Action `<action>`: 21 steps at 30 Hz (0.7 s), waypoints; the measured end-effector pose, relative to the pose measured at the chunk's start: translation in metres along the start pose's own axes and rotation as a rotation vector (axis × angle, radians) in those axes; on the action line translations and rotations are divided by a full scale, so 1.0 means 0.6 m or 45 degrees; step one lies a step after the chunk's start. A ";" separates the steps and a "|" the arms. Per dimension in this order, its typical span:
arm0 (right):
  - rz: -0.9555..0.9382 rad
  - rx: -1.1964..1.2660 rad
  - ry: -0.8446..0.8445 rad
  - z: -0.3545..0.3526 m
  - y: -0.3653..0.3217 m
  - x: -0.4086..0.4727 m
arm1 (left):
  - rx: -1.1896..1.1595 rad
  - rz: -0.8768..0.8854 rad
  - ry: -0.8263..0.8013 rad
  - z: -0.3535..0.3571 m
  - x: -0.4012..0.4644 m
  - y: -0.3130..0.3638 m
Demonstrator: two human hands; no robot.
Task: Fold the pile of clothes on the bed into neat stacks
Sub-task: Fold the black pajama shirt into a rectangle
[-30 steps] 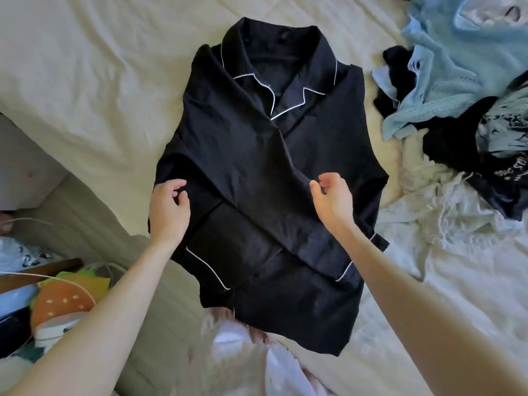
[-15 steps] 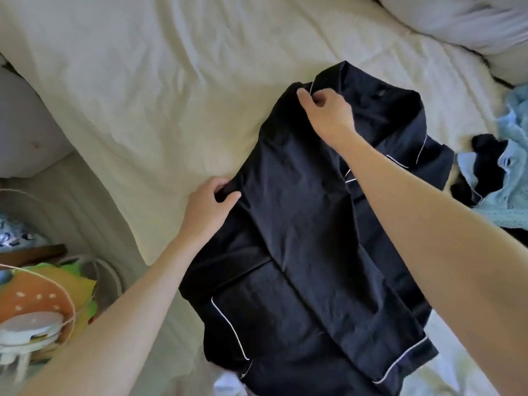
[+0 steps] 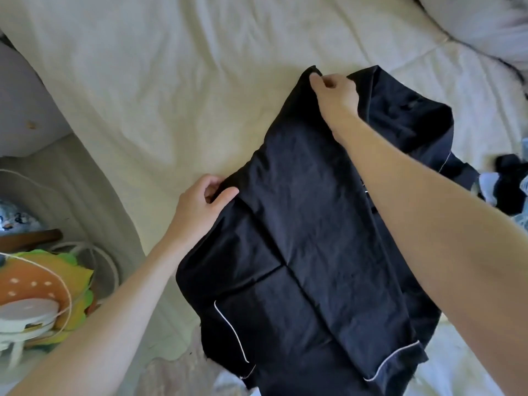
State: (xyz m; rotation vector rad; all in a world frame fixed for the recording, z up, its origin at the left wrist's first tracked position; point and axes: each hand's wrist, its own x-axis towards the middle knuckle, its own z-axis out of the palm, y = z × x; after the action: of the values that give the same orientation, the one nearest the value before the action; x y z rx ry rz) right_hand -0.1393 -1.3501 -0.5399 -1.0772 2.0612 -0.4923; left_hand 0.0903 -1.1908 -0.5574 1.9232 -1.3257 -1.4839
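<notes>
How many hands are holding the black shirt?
2. The left hand pinches the black shirt's left edge; the right hand grips its top edge, near the collar.

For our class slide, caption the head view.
Both hands, left and right, pinch a black piped shirt on the bed.

A bed (image 3: 171, 81) covered by a wrinkled cream sheet. A black shirt (image 3: 308, 238) with white piping lies on it (partly folded). More clothes (image 3: 505, 184) sit at the right edge, and a pillow (image 3: 480, 21) at top right.
</notes>
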 end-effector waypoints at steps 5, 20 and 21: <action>-0.447 -0.434 0.247 0.000 0.075 -0.117 | 0.267 -0.015 -0.031 -0.013 -0.038 -0.052; -0.371 -0.615 -0.121 0.084 0.203 -0.368 | 0.312 -0.166 -0.152 -0.044 -0.081 -0.102; -0.329 -0.619 -0.124 0.081 0.213 -0.375 | 0.297 -0.174 -0.116 -0.051 -0.087 -0.107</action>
State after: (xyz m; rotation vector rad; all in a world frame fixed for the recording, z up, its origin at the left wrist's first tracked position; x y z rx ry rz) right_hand -0.0877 -1.0924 -0.5524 -1.6298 2.0135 -0.0507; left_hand 0.1462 -1.1232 -0.5654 2.1519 -1.4915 -1.5570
